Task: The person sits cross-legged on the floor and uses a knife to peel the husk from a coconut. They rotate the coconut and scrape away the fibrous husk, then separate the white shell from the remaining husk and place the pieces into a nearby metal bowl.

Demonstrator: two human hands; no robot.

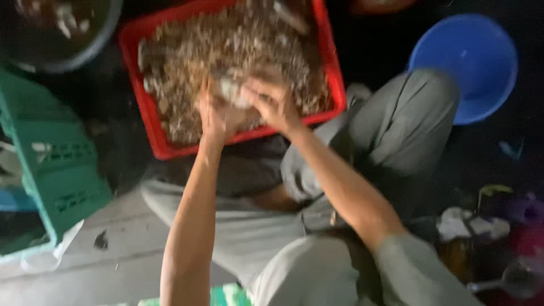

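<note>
A red plastic tray (pixel 334 73) full of small brown and pale shell-like pieces lies in front of my knees. Both hands reach into its near edge. My left hand (pixel 214 116) and my right hand (pixel 273 102) close together around a pale greyish lump (pixel 231 90) lifted just above the heap. The picture is blurred, so the lump's exact kind is unclear. My forearms run down to the bottom of the view, over my grey trousers (pixel 396 119).
A green slatted crate (pixel 54 170) stands at the left. A dark round basin (pixel 56 34) sits at the top left. A blue plastic bowl (pixel 467 62) lies at the right, past my knee. Cluttered small items and a ladle (pixel 513 280) lie at the bottom right.
</note>
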